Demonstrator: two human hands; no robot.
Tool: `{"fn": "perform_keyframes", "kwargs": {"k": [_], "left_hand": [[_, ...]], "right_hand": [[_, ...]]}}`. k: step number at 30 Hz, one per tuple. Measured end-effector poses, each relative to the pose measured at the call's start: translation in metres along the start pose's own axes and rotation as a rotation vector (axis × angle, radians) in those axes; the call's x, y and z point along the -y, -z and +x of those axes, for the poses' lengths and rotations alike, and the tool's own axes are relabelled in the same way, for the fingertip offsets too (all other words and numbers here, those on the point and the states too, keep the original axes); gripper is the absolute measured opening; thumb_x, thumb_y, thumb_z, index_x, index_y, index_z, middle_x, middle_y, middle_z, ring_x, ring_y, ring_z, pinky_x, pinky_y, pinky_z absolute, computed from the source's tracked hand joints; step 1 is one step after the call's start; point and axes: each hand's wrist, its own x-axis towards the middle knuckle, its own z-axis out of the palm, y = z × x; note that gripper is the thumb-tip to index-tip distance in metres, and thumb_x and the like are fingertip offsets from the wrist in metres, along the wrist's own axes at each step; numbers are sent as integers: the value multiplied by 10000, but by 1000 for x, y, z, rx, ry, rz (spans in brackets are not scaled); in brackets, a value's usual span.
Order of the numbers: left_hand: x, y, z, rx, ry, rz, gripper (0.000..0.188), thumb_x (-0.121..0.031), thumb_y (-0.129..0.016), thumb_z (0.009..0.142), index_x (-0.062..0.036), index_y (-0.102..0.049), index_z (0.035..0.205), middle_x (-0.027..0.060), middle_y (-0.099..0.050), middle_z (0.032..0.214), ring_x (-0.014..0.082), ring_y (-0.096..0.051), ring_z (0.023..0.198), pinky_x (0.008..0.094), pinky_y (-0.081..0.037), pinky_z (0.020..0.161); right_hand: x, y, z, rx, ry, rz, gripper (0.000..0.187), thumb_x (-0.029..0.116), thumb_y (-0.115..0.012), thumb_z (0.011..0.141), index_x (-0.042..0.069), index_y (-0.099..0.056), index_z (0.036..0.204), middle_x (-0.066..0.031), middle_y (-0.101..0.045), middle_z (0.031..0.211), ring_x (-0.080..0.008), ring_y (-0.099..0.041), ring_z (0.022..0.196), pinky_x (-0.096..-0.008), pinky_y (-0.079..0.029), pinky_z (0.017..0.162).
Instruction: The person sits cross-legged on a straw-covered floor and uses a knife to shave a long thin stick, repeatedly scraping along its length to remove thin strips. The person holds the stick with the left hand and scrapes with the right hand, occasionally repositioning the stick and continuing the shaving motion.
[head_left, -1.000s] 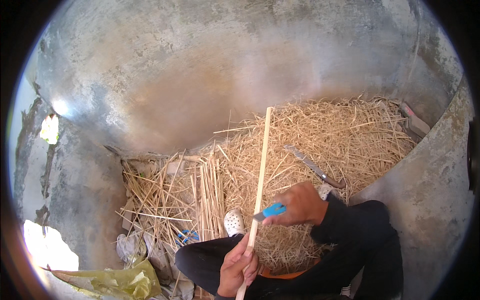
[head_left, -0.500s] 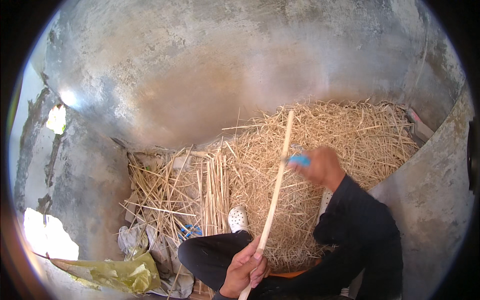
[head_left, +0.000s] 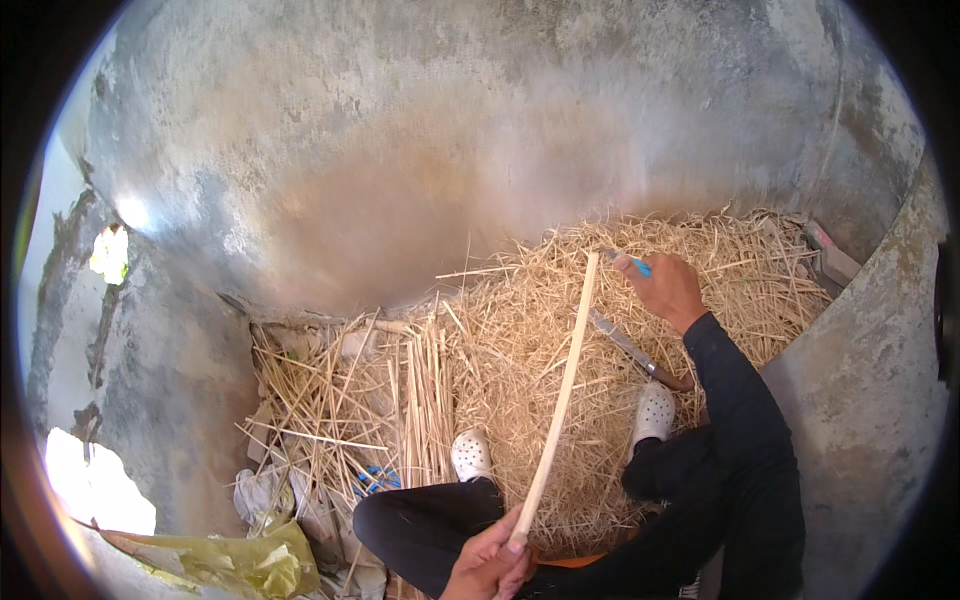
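A long, pale wooden strip [head_left: 563, 405] slants up and away over the shavings, slightly bowed. Its lower end is gripped in my left hand [head_left: 490, 568], fingers closed round it near the lower edge. At the strip's far end, my right hand [head_left: 662, 288] is closed on a small blue-handled tool [head_left: 638, 267]. The tool's tip is beside the strip's top; the fingers partly cover it, so its exact kind is unclear. Below my right forearm, a knife [head_left: 640, 353] with a brown handle lies on the shavings.
A thick heap of curly shavings [head_left: 520, 330] covers the floor between my white clogs [head_left: 471, 455]. Straight strips [head_left: 425, 395] are piled to the left, near a yellowish plastic sheet [head_left: 240, 560]. Bare grey walls [head_left: 400, 150] surround the spot; a pale block [head_left: 832, 262] stands in the right corner.
My right hand has moved up and away along the strip to its far end with the blue-handled tool. The knife and right clog have come into fuller view. My left hand still grips the strip.
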Motion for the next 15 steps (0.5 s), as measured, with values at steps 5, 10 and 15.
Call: {"fn": "perform_keyframes", "kwargs": {"k": [5,10,15], "left_hand": [[-1,15,15,-144,-51,225,568,-143,-529,955,15,-293,1447,-14,-408,543,67,-358,410,188,-304,395],[-13,17,26,-145,-95,153,565,-126,-486,969,-19,-244,1468,39,-393,527,123,-382,413,236,-338,412],[-12,7,31,-84,-51,152,560,-154,-463,976,-15,-239,1470,47,-395,532,124,-377,409,238,-344,410]], "right_hand": [[32,-8,-35,68,228,147,794,784,-360,833,90,-584,518,-32,-392,398,-193,-429,367,-377,-325,383],[104,8,-92,326,524,119,664,734,-525,783,112,-647,586,-95,-483,431,-282,-543,413,-387,-415,420],[69,-3,-53,178,298,45,689,743,-528,774,103,-622,538,-81,-489,419,-276,-540,392,-378,-427,412]]}}
